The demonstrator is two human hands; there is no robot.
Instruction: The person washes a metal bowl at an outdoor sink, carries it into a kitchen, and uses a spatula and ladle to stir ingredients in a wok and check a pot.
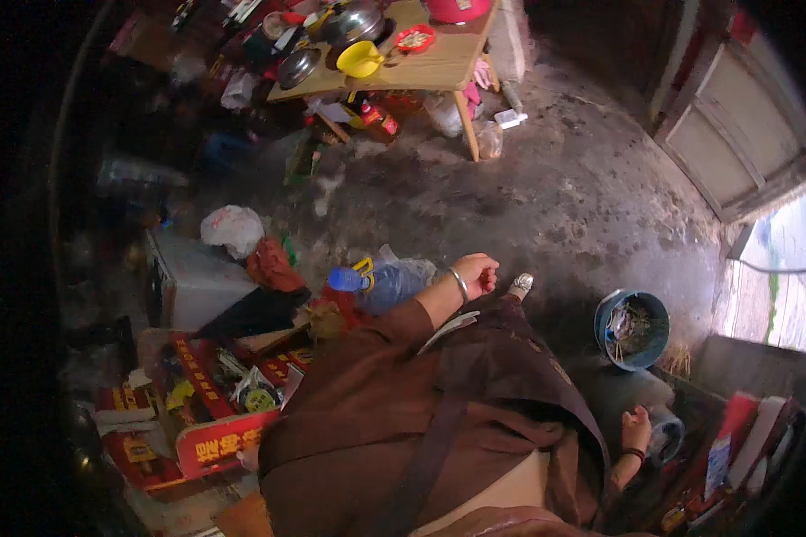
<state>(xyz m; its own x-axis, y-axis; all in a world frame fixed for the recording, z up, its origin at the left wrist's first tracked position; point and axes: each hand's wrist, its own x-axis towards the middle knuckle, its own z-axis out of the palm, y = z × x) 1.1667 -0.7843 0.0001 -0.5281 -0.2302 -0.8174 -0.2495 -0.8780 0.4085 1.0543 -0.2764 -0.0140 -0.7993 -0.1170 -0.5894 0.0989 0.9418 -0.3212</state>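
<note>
My left hand, with a silver bangle at the wrist, hangs in front of me with its fingers curled in and nothing seen in them. Just left of that forearm stands a large clear plastic bottle with a blue cap and a yellow handle. At my right side, my right hand hangs with loosely bent fingers, a dark band on its wrist. It holds nothing that I can see. A large clear plastic jug lies nearest to it. Beyond that hand is a blue-green bucket containing straw-like scraps.
A wooden table bears a yellow colander, a red bowl and metal lids. Red cartons full of packets crowd my left, near a grey box. A door panel stands at right beside a bright doorway. The concrete floor has stains.
</note>
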